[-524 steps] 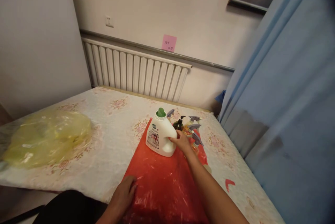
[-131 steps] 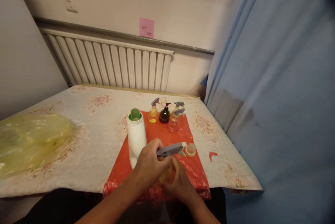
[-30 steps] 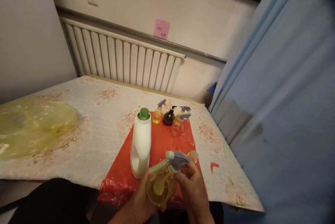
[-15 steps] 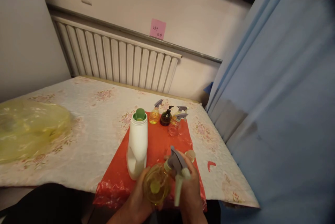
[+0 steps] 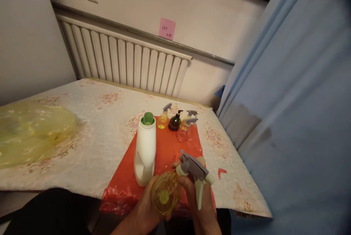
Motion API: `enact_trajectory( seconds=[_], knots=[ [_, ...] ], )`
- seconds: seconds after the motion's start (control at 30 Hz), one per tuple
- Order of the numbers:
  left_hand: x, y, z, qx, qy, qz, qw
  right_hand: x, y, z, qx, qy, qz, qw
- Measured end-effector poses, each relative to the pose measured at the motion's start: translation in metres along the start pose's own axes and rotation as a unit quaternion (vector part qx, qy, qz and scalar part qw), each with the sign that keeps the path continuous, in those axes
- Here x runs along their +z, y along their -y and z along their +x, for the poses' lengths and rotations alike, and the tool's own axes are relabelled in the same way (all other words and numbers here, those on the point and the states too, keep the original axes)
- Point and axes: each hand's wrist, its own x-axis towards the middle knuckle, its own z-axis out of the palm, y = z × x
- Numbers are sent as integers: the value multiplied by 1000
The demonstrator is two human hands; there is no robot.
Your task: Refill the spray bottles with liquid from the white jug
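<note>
My left hand [image 5: 145, 205] is wrapped around a see-through yellow spray bottle [image 5: 163, 197], which tilts with its base partly toward me. My right hand [image 5: 201, 204] grips a grey and white trigger spray head [image 5: 194, 168] by its collar, right at the bottle's neck. Whether the collar is still on the neck threads, I cannot tell. Just left of my hands stands a tall white jug [image 5: 146, 147] with a handle, its mouth topped by a green cup-shaped insert [image 5: 148, 118]. A pale round cap [image 5: 201, 160] shows partly behind my right hand.
Farther back on the red plastic sheet [image 5: 167, 150] stand an amber spray bottle [image 5: 162, 120], a dark pump bottle [image 5: 174, 123], a pink spray bottle [image 5: 183, 132] and another sprayer behind it. A yellow plastic bag [image 5: 35, 132] lies left; a blue curtain [image 5: 290, 99] hangs right.
The spray head has turned and shifted right, away from the bottle's body, with my right hand gripping its collar. My left hand keeps hold of the bottle. The whole view has shifted slightly.
</note>
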Motion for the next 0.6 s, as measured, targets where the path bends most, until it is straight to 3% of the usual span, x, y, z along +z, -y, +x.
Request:
enact_trajectory(
  seconds=[0.07, 0.23, 0.4, 0.6],
  knots=[
    [0, 0, -1, 3, 14, 0, 1000, -2, 9, 11, 10, 23, 21, 999],
    [-4, 2, 0, -19, 18, -3, 1000, -10, 20, 33, -3, -14, 47, 999],
    [-8, 2, 0, -12, 40, 2, 999, -22, 30, 48, -24, 6, 29, 999],
    [-9, 0, -2, -17, -10, -17, 1000, -30, 51, 66, -77, 2, -13, 997]
  ],
)
